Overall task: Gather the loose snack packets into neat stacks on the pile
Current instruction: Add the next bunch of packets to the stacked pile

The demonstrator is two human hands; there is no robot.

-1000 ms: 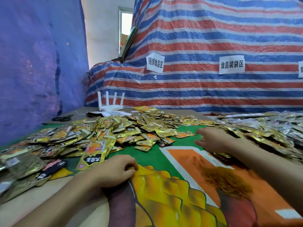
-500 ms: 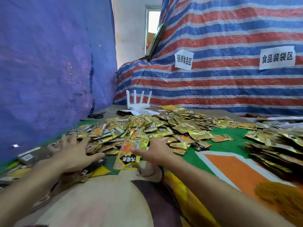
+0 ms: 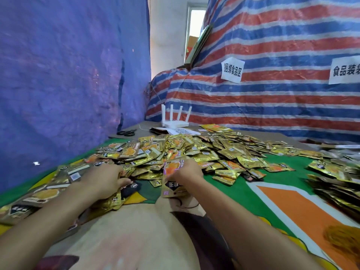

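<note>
blue tarp wall (image 3: 58, 75), striped tarp (image 3: 272, 106)

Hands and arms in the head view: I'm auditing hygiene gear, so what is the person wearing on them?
Nothing shows. The left hand and right hand are ungloved, with no ring seen; the left forearm and right forearm are bare up to the frame edge, without sleeve, watch or bracelet.

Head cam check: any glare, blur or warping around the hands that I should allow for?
Head view: window blown out white; packet pile glints, yet print reads on the large packet the right hand grips; left hand sharp; wide-angle bends the striped tarp, stretches forearms.
</note>
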